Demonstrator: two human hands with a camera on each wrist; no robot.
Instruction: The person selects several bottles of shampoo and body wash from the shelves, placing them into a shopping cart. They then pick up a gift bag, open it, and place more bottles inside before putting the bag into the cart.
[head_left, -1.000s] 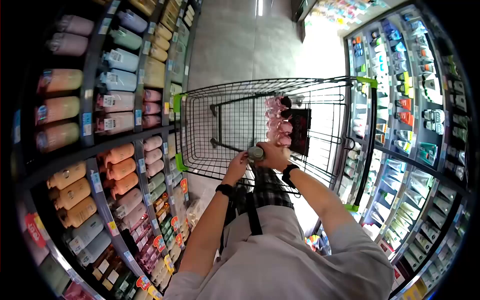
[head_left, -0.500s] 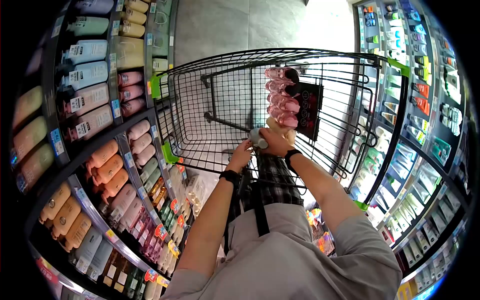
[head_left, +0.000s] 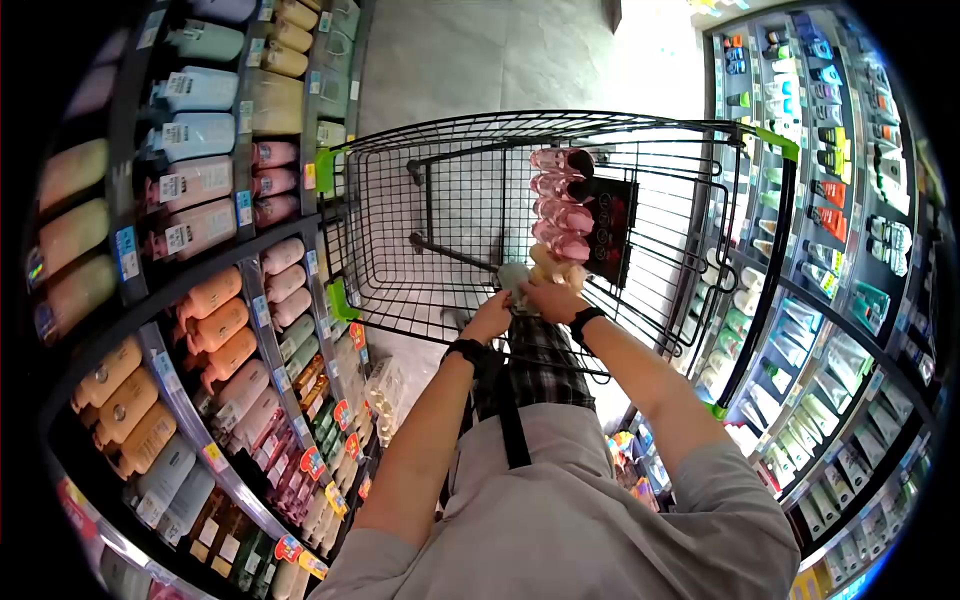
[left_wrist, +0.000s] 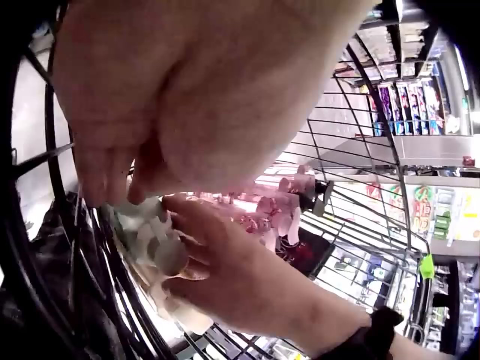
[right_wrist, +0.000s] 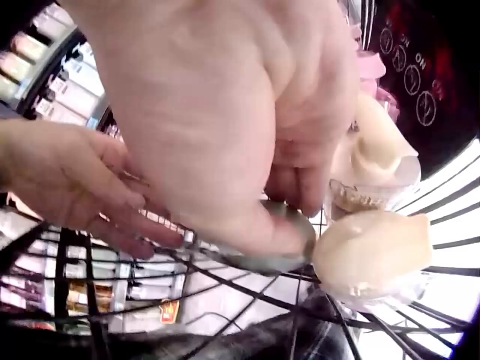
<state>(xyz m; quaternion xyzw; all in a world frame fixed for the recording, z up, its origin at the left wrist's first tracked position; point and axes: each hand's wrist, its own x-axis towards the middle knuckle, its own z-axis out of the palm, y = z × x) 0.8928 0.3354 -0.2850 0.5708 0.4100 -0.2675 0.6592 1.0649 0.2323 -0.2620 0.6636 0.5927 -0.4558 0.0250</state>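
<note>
In the head view, my right hand (head_left: 552, 302) holds a pale green bottle (head_left: 514, 278) low inside the cart's near side. Its thumb and fingers curl round the green piece (right_wrist: 279, 259) in the right wrist view. My left hand (head_left: 488, 320) is beside it; the right wrist view shows its fingers (right_wrist: 124, 217) extended, and contact with the bottle is unclear. Cream-coloured bottles (right_wrist: 371, 251) stand right beside my right hand. Beyond them is a row of pink bottles (head_left: 562, 215), along a dark panel with round icons (head_left: 612, 232).
A black wire cart (head_left: 440, 130) with green corners surrounds both hands. Shelves of pump bottles (head_left: 205, 190) line the left, and shelves of tubes (head_left: 830, 220) line the right. Grey floor (head_left: 450, 60) lies beyond the cart. A clear bag (head_left: 390, 390) is below the left shelf.
The cart appears slightly smaller and lower in the head view than half a second ago. The pale green bottle has tilted and more of its side shows; both hands remain close around it.
</note>
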